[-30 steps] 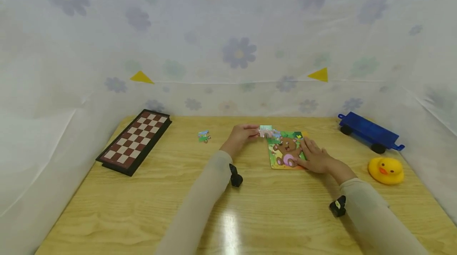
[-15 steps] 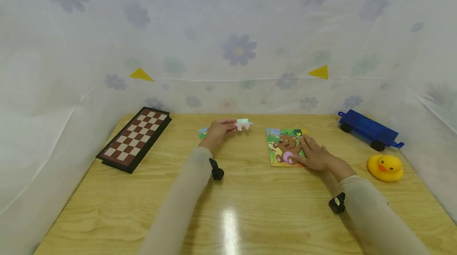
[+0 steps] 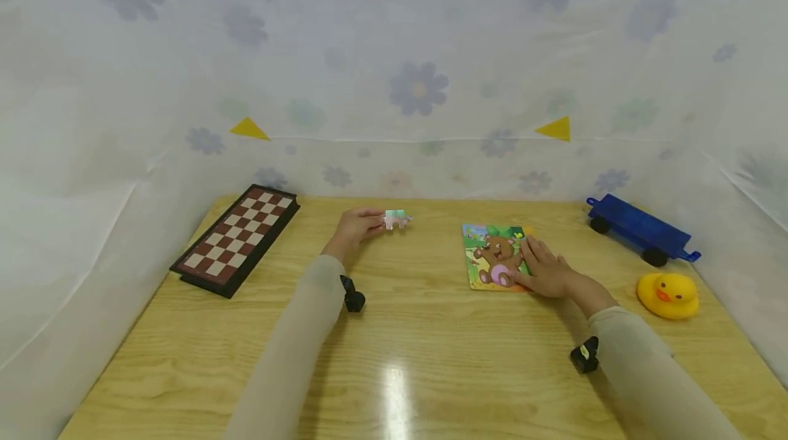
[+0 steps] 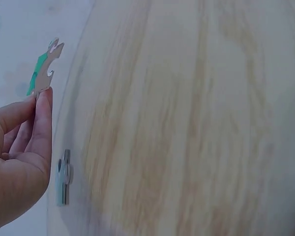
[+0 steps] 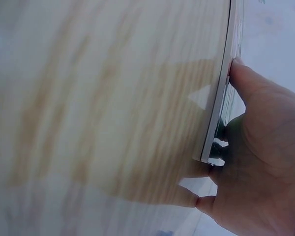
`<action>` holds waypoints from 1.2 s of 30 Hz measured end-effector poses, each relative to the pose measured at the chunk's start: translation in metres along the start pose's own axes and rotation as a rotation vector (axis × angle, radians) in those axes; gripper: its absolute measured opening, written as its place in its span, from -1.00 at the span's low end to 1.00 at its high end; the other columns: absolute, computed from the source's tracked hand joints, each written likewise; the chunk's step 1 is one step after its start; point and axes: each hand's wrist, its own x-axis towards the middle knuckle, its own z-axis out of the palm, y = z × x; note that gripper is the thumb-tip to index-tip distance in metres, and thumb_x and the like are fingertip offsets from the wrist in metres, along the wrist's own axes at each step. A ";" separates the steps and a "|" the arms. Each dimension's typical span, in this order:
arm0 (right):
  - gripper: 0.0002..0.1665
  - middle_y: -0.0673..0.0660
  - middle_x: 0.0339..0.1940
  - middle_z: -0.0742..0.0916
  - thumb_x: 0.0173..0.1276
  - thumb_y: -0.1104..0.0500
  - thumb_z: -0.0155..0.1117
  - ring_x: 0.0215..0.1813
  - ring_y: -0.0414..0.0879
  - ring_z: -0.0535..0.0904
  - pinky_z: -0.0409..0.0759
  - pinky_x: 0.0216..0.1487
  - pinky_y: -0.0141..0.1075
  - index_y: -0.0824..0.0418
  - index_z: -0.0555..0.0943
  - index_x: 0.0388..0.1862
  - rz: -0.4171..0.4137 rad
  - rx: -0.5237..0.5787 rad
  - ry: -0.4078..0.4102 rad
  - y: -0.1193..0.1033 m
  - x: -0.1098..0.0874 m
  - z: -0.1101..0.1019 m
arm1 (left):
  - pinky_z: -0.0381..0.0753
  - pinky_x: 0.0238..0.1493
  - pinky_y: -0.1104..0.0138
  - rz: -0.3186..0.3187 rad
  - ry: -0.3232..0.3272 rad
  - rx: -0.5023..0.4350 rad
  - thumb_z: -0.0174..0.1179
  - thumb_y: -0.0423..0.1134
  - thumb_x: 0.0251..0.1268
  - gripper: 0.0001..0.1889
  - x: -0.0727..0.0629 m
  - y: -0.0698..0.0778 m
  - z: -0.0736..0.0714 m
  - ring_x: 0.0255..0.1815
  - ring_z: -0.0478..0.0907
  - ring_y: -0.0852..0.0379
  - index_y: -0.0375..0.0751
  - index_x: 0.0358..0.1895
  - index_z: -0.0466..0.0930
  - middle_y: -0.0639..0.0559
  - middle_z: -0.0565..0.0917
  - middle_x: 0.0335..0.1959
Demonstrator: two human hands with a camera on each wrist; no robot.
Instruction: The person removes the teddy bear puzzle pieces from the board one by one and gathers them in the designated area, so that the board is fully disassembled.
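Puzzle piece [image 3: 395,220] sits pinched in the left hand [image 3: 353,230], apparently raised.

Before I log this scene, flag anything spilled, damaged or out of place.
Nothing looks spilled or damaged. Mildly odd: at least one loose puzzle piece lies near the left hand, apart from the bear picture.

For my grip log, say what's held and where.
The left hand pinches a puzzle piece by one end; the right hand rests on the bear puzzle.
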 end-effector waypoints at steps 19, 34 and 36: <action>0.06 0.51 0.46 -0.15 0.45 -0.27 -0.10 0.43 0.45 -0.26 -0.21 0.22 0.48 0.51 -0.21 0.46 0.001 -0.026 -0.004 -0.004 -0.003 0.000 | 0.66 -0.17 0.37 0.072 0.124 0.147 0.23 -0.49 0.20 -0.69 -0.007 -0.002 -0.016 -0.24 0.68 0.08 -0.46 0.04 0.58 -0.32 0.62 -0.03; 0.14 0.44 0.49 -0.20 0.40 -0.41 -0.20 0.46 0.39 -0.32 -0.27 0.24 0.46 0.41 -0.26 0.50 -0.005 -0.016 0.009 0.007 -0.001 0.006 | 0.66 -0.29 0.35 0.196 0.228 0.393 0.29 -0.39 0.16 -0.74 -0.008 -0.009 -0.020 -0.34 0.67 0.09 -0.37 -0.07 0.67 -0.23 0.70 -0.18; 0.14 0.43 0.49 -0.20 0.39 -0.42 -0.21 0.46 0.38 -0.32 -0.28 0.26 0.45 0.40 -0.27 0.50 0.002 -0.015 0.006 0.006 -0.001 0.005 | 0.67 -0.27 0.35 0.196 0.210 0.355 0.28 -0.38 0.18 -0.74 -0.007 -0.008 -0.022 -0.34 0.66 0.12 -0.38 -0.05 0.66 -0.24 0.69 -0.16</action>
